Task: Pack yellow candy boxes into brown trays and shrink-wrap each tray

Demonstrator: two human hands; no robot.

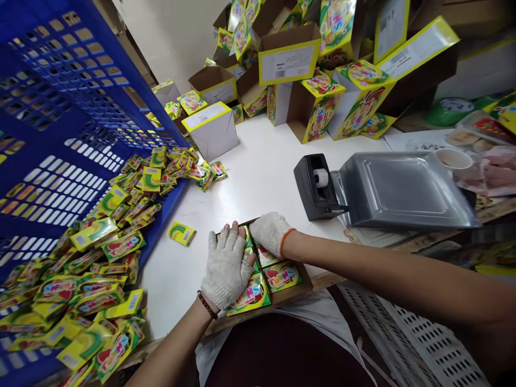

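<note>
A shallow brown carton [305, 278] lies at the front edge of the table, holding several small yellow-green candy boxes [283, 276] printed with fruit and "TWNS"-like lettering. My left hand [228, 264], in a white knitted glove with bare fingertips, rests on the boxes at the carton's left side, fingers stretched out. My right hand [271, 234], gloved with an orange cuff, reaches into the far right part of the carton. Its fingers point down and are hidden, so I cannot see whether they grip a box. One loose candy box [181, 233] lies left of the carton.
A tilted blue plastic basket [161, 236] spills a heap of candy boxes [116, 244] at left. A black tape dispenser [316, 188] and an upturned metal tray [407, 188] stand at right. Open display cartons [288, 59] pile up at the back.
</note>
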